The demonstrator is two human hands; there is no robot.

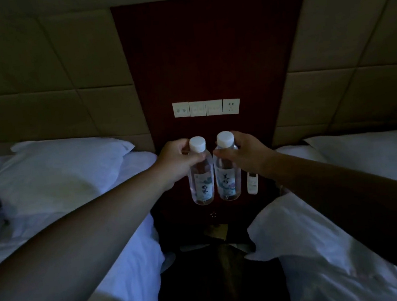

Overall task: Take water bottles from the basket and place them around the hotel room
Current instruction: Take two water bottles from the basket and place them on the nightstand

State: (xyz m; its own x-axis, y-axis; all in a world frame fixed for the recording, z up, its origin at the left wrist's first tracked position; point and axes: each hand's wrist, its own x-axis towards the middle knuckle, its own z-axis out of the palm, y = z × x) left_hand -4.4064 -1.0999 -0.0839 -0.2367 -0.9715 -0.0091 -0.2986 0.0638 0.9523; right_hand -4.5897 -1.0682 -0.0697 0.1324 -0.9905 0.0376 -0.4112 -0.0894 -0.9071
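Two clear water bottles with white caps and printed labels stand upright side by side over the dark nightstand (174, 209) between two beds. My left hand (176, 162) grips the left bottle (201, 182) around its shoulder. My right hand (244, 153) grips the right bottle (227, 179) at the same height. The two bottles almost touch. Whether their bases rest on the nightstand top I cannot tell in the dim light. No basket is in view.
A white remote (252, 184) lies on the nightstand just right of the bottles. A row of wall switches and sockets (206, 107) sits above. White beds with pillows flank the narrow dark aisle, left bed (56, 180) and right bed (356, 165).
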